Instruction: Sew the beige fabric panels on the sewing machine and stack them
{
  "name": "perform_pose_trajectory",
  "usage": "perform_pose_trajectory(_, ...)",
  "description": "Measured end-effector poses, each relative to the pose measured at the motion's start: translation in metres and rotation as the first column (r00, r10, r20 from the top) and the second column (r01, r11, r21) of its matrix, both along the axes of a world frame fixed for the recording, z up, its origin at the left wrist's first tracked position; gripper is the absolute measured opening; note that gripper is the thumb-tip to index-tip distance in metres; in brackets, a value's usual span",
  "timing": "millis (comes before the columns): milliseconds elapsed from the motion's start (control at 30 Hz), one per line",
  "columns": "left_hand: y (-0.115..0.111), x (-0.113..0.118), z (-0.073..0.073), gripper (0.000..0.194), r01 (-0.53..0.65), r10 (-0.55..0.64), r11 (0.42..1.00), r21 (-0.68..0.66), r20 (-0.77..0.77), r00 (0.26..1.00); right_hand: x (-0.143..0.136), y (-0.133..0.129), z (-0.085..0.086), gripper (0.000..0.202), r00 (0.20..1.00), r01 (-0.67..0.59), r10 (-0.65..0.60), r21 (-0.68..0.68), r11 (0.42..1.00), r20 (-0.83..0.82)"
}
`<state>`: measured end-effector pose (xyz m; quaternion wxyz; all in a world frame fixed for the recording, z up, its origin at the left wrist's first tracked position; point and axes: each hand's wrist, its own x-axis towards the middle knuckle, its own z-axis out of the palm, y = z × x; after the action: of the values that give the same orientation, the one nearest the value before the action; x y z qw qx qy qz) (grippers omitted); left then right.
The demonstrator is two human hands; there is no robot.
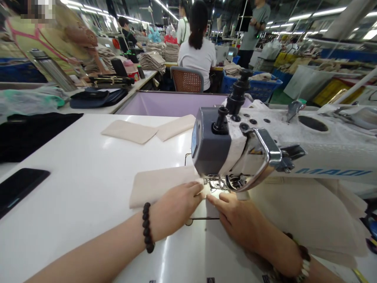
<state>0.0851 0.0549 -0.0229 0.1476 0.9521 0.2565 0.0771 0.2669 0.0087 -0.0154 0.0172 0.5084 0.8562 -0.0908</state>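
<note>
A folded beige fabric piece (156,185) lies on the white table (88,184), its right end under the presser foot (216,183) of the sewing machine (265,149). My left hand (176,206), with a dark bead bracelet on the wrist, presses flat on the fabric just left of the needle. My right hand (238,218) lies on the fabric in front of the needle, index finger pointing at the foot. Both hands rest on the cloth with fingers together, gripping nothing.
Two more beige pieces (129,131) lie farther back on the table. A black phone (17,188) sits at the left edge, dark cloth (32,131) behind it. A beige fabric heap (318,220) hangs at the right. A seated person (197,55) and others work beyond.
</note>
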Motion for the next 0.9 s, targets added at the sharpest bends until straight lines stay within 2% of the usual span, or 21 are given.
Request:
perform_pose_trajectory(133,0.012,0.001,0.000,0.014,-0.028,0.029,0.999,-0.019,0.014,0.999,-0.004,0.002,-0.005,0.042,0.999,0.047,-0.048,0.047,0.998,0.015)
perform_pose_trajectory(333,0.024,0.002,-0.006,0.016,-0.069,0.069,0.998,0.007,0.018,0.997,-0.002,0.001,-0.012,0.040,0.998,0.069,-0.070,0.042,0.997,0.004)
perform_pose_trajectory(467,0.024,0.001,-0.007,0.017,-0.076,0.075,0.996,0.049,0.016,0.997,-0.002,0.001,-0.011,0.041,0.998,0.067,-0.067,0.035,0.997,-0.022)
perform_pose_trajectory(567,0.018,0.001,-0.005,0.019,-0.079,0.083,0.993,0.085,-0.045,0.996,-0.004,0.002,-0.009,0.043,0.998,0.065,-0.065,0.032,0.997,-0.024)
perform_pose_trajectory(633,0.012,0.002,-0.004,0.023,-0.119,0.134,0.985,0.125,-0.124,0.983,-0.005,0.002,-0.008,0.044,0.997,0.070,-0.069,0.036,0.997,-0.021)
perform_pose_trajectory(733,0.005,0.007,-0.008,0.028,-0.228,0.272,0.954,0.195,-0.245,0.931,-0.004,0.002,-0.010,0.044,0.998,0.056,-0.055,0.066,0.996,-0.019)
perform_pose_trajectory(833,0.008,0.006,-0.011,0.030,-0.352,0.384,0.920,0.171,-0.222,0.896,-0.002,0.001,-0.013,0.041,0.999,0.041,-0.040,0.089,0.995,-0.015)
perform_pose_trajectory(900,0.018,-0.004,-0.004,0.033,-0.426,0.439,0.898,0.112,-0.155,0.885,-0.001,0.001,-0.013,0.040,0.999,0.041,-0.042,0.085,0.996,0.005)
